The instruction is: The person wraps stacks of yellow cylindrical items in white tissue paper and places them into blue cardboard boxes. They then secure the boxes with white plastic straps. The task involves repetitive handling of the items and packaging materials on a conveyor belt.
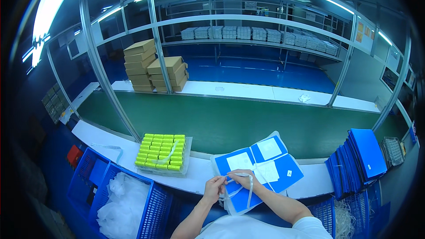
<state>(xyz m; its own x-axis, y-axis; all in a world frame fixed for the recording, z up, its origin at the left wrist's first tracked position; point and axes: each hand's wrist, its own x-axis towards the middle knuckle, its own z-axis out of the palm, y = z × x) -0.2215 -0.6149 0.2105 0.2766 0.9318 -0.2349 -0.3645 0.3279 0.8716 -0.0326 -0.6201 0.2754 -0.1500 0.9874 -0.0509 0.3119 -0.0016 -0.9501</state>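
Low in the middle of the frame, a blue folder (261, 168) inside a clear plastic sleeve is laid on the white bench edge (199, 175), with white square labels seen on its upper face. The left hand (213, 189) is placed at the folder's lower left corner, its fingers curled closed on a thin clear strip (245, 185) that loops down over the sleeve. The right hand (242, 177) is set just beside it, slightly higher, its fingers pinched on the same strip where it crosses the folder. Both hands are touching the sleeve; the two are nearly joined.

To the left of the folder, a tray of yellow-green blocks (161, 152) in neat rows is rested on the bench. At lower left, a blue crate (152, 212) filled with crumpled clear bags is seen, with another blue crate (86, 168) beside it. At the right edge, a fanned stack of blue folders (356, 157) is stood on end. A green conveyor belt (230, 121) is stretched across the middle of the frame. Beyond it, at upper left, brown cardboard boxes (152, 66) are stacked, and rows of white packs (248, 33) are lined on a shelf at upper centre.
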